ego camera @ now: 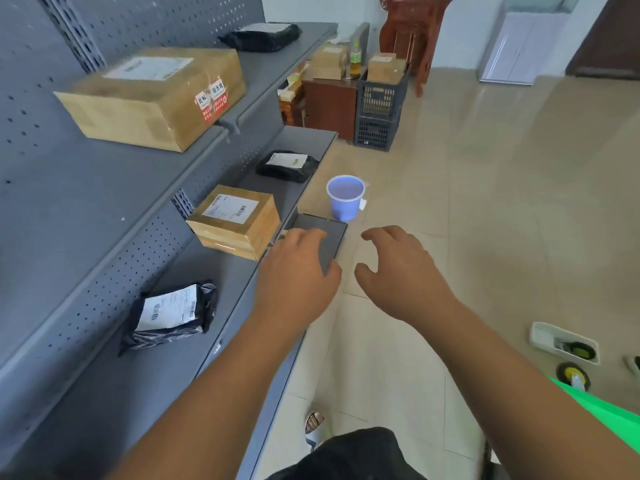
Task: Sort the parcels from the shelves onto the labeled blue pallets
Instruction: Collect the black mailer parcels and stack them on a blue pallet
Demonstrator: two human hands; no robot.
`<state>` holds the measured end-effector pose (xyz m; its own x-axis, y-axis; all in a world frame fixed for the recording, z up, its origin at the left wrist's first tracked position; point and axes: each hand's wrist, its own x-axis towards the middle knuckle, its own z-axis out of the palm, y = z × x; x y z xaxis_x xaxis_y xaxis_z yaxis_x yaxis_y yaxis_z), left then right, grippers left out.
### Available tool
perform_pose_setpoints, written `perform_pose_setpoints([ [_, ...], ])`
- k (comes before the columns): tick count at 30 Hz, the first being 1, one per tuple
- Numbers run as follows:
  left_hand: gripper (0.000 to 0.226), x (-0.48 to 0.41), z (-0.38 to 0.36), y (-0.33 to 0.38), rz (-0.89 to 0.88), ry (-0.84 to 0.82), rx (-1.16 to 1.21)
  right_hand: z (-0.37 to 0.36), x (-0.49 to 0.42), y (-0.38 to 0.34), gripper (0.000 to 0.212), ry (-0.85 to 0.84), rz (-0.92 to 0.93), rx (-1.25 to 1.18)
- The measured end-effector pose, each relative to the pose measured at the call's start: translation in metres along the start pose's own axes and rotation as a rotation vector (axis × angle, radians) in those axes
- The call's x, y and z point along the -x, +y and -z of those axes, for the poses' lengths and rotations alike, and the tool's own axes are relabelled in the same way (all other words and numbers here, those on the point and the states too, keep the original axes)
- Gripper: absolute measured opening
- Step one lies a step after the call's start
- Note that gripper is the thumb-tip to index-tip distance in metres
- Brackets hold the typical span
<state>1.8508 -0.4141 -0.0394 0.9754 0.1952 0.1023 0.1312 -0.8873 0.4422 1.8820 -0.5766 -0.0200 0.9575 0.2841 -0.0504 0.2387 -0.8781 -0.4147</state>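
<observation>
Grey shelves run along my left with parcels on them. A small cardboard box with a white label sits on the lower shelf, just left of my left hand. My left hand is stretched out beside it with relaxed fingers, holding nothing. My right hand hovers over the floor, fingers loosely curved, empty. Black bag parcels lie on the lower shelf near me and farther along. A large cardboard box and another black bag sit on the upper shelf. No blue pallet is in view.
A dark flat panel lies on the floor under my left hand, with a blue bucket behind it. Stacked dark crates holding a box stand by a wooden cabinet. A white tray with wheels lies at right on the tile floor.
</observation>
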Motion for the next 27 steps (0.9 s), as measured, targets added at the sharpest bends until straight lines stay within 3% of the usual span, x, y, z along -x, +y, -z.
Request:
perform_pose_setpoints([
  [9,0.035,-0.085,0.008,-0.071,0.095,-0.034,-0.05,-0.035,-0.12,-0.046,0.043,-0.088,0.088,0.064],
  [15,0.041,-0.111,0.007,-0.118,0.278,-0.041,-0.041,-0.071,-0.195,-0.077,0.046,-0.221,0.236,0.061],
  [21,0.038,-0.121,-0.005,-0.159,0.579,-0.059,-0.085,-0.114,-0.257,-0.108,0.049,-0.368,0.429,0.09],
  [27,0.051,-0.12,-0.023,-0.169,0.887,-0.034,-0.024,-0.151,-0.292,-0.136,0.04,-0.53,0.699,0.159],
])
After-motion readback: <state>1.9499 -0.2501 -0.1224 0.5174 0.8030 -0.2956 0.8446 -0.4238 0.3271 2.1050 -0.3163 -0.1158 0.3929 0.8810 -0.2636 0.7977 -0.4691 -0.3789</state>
